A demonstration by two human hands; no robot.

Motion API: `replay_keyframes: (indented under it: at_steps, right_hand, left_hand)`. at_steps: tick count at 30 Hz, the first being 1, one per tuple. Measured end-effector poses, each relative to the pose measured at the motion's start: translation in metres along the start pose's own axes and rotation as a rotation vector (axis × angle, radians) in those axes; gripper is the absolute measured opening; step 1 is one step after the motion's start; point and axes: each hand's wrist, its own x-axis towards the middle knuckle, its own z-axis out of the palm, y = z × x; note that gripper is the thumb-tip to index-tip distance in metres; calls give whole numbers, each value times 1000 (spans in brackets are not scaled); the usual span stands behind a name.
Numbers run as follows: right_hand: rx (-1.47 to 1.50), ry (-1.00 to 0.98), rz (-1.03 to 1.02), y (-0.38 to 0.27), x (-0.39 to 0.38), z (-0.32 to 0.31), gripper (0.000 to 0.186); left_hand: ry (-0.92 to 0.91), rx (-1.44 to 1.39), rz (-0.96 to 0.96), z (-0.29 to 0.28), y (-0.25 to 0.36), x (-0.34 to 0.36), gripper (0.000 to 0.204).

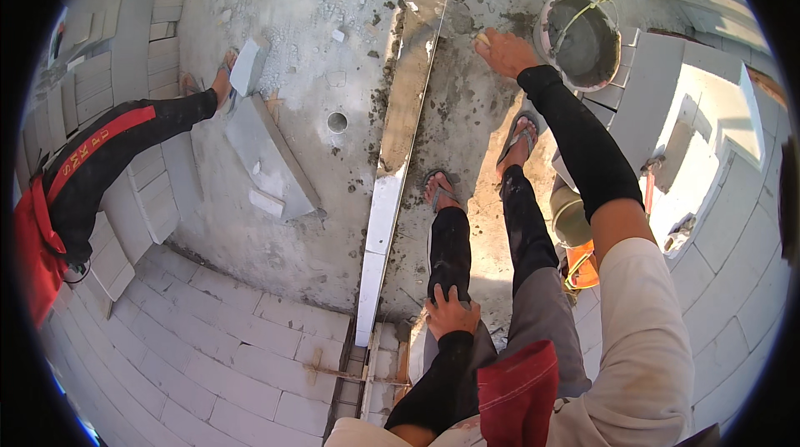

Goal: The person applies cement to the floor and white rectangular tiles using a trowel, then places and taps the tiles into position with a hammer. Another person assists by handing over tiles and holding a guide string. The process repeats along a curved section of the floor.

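My right hand [508, 53] is closed around the pale handle of a trowel, beside the far part of a low wall course. The trowel's grey blade [442, 14] lies over the strip of wet mortar [407, 105] on that course. White blocks [379, 218] form the nearer part of the course, and a thin taut string runs along its right edge. My left hand [452, 314] rests on my left leg near the knee, fingers spread, holding nothing. Just right of my right hand stands a bucket of grey mortar [587, 43] with its handle raised.
Another person's leg [125, 134] reaches in from the left. Cut block pieces [267, 155] lie on the concrete floor near a round hole [337, 122]. Stacked blocks stand at the left. At the right are a second bucket [569, 218], a hammer [650, 180] and a block wall [733, 230].
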Motion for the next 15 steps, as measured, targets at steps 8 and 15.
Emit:
replay_keyframes:
  at_steps: [8, 15]
  right_hand:
    - [471, -220, 118, -25, -78, 74, 55]
    - [134, -527, -209, -48, -153, 48, 47]
  left_hand:
    - [50, 38, 5, -5, 20, 3, 62]
    - [34, 91, -16, -14, 33, 10, 63]
